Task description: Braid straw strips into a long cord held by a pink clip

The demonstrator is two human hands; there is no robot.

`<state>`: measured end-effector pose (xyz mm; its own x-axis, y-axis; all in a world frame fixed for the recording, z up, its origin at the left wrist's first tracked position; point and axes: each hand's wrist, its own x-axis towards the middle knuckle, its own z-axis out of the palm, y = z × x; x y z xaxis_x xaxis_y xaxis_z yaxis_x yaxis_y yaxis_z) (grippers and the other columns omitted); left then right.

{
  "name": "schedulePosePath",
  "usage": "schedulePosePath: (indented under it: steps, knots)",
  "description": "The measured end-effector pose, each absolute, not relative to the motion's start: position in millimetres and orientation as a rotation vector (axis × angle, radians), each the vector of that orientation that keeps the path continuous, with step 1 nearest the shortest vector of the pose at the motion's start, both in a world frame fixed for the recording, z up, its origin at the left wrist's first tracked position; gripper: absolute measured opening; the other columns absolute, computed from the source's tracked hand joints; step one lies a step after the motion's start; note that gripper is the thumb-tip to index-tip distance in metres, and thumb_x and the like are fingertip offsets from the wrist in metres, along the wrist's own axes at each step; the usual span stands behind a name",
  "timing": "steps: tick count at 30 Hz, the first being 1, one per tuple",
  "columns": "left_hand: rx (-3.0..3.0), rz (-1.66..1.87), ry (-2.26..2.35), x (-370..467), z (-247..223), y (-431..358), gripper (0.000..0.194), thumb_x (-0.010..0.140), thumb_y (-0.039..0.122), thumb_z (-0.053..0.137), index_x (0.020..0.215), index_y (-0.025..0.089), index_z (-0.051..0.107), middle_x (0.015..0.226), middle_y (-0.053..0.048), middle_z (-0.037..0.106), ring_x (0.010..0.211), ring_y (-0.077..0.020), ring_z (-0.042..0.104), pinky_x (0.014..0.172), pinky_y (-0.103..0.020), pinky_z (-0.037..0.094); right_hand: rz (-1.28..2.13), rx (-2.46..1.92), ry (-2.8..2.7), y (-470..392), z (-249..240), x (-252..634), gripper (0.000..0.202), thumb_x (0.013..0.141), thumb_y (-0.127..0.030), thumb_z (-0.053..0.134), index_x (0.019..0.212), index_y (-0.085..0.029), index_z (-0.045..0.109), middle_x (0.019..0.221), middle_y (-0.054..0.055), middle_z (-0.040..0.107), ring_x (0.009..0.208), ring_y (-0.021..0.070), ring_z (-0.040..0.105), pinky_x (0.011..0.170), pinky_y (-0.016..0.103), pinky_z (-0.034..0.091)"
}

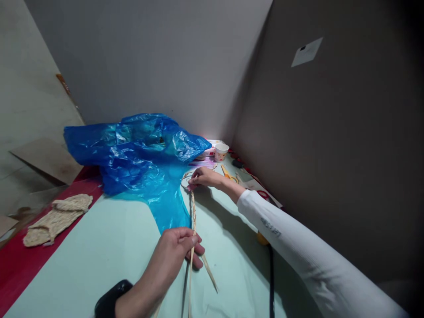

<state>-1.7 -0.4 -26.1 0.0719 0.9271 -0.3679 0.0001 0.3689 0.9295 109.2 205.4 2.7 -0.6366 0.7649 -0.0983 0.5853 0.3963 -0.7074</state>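
Note:
A narrow braid of pale straw-like strands (194, 212) runs from the far part of the table toward me. My left hand (177, 247) is closed on its near part, thumb against fingers, and loose strand ends (210, 274) hang below it. At the far end of the braid my right hand (205, 176), in a white sleeve, pinches near a small pink piece (190, 187); its fingertips partly hide what they grip. Just beyond lies a thin coil of braid (185, 180). A crumpled blue plastic bag (142, 154) spreads left of the right hand.
Orange-handled scissors (229, 175), a white paper cup (221, 152) and red-handled scissors (263, 194) lie toward the back right. A woven straw piece (59, 218) rests on the red strip (16, 265) at left. A dark cord (271, 282) runs under my right arm. Grey walls close off the back and right.

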Motion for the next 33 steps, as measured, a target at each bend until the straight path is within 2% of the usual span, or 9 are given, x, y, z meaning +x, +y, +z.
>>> schedulePosePath:
  steps: [6, 10, 14, 18, 22, 27, 33]
  knots:
    - [0.981, 0.853, 1.318, -3.0, -28.4, 2.2, 0.02, 0.074, 0.032, 0.056, 0.074, 0.012, 0.062, 0.068, -0.006, 0.071, 0.048, -0.0147, 0.064, 0.052, -0.024, 0.038, 1.382, -1.185, -2.341, 215.4, 5.1, 113.4, 0.033, 0.069, -0.042, 0.07, 0.053, -0.015, 0.062, 0.048, -0.001, 0.054, 0.046, 0.0098, 0.042, 0.046, 0.025, 0.028]
    - [0.959, 0.858, 1.305, -3.5, -29.8, 2.6, 0.022, 0.073, 0.034, 0.058, 0.074, 0.013, 0.062, 0.068, -0.005, 0.07, 0.048, -0.0149, 0.064, 0.051, -0.024, 0.038, 1.522, -1.16, -2.227, 219.5, 2.6, 112.5, 0.029, 0.064, -0.039, 0.074, 0.054, -0.015, 0.062, 0.049, -0.001, 0.054, 0.047, 0.009, 0.041, 0.045, 0.024, 0.027]
    - [0.921, 0.844, 1.314, -3.6, -27.4, 3.7, 0.023, 0.072, 0.036, 0.06, 0.074, 0.013, 0.062, 0.069, -0.005, 0.07, 0.049, -0.0148, 0.064, 0.051, -0.024, 0.038, 1.651, -1.119, -2.055, 221.0, -5.0, 112.7, 0.027, 0.067, -0.035, 0.071, 0.054, -0.014, 0.059, 0.051, -0.001, 0.053, 0.047, 0.0079, 0.04, 0.045, 0.023, 0.026]
    - [0.9, 0.857, 1.348, -4.1, -22.7, 7.4, 0.022, 0.071, 0.036, 0.062, 0.074, 0.014, 0.062, 0.07, -0.006, 0.071, 0.048, -0.0146, 0.063, 0.046, -0.023, 0.032, 1.701, -1.092, -1.881, 224.6, -8.2, 114.2, 0.026, 0.068, -0.031, 0.071, 0.056, -0.014, 0.055, 0.054, -0.001, 0.053, 0.049, 0.0073, 0.04, 0.046, 0.022, 0.026]
    - [0.942, 0.834, 1.416, -7.6, -20.0, 12.0, 0.025, 0.076, 0.038, 0.059, 0.073, 0.013, 0.062, 0.063, -0.007, 0.071, 0.051, -0.0157, 0.063, 0.045, -0.022, 0.028, 1.713, -1.019, -1.786, 231.6, -7.3, 115.2, 0.021, 0.072, -0.026, 0.07, 0.061, -0.014, 0.056, 0.058, 0.0, 0.056, 0.053, 0.0076, 0.045, 0.049, 0.022, 0.031]
    - [1.017, 0.87, 1.396, -14.4, -23.9, 20.1, 0.024, 0.077, 0.036, 0.059, 0.073, 0.013, 0.063, 0.066, -0.009, 0.072, 0.05, -0.0163, 0.064, 0.052, -0.024, 0.036, 1.667, -0.959, -1.788, 239.2, -8.9, 116.7, 0.023, 0.08, -0.024, 0.067, 0.063, -0.012, 0.055, 0.06, -0.002, 0.055, 0.053, 0.007, 0.048, 0.051, 0.02, 0.037]
    - [1.043, 0.869, 1.385, -16.6, -26.1, 36.4, 0.022, 0.074, 0.034, 0.061, 0.069, 0.013, 0.062, 0.062, -0.006, 0.07, 0.048, -0.0172, 0.065, 0.054, -0.026, 0.041, 1.531, -0.996, -1.834, 242.0, -7.4, 118.8, 0.019, 0.091, -0.029, 0.057, 0.089, -0.011, 0.061, 0.082, 0.001, 0.062, 0.067, 0.0102, 0.059, 0.061, 0.025, 0.05]
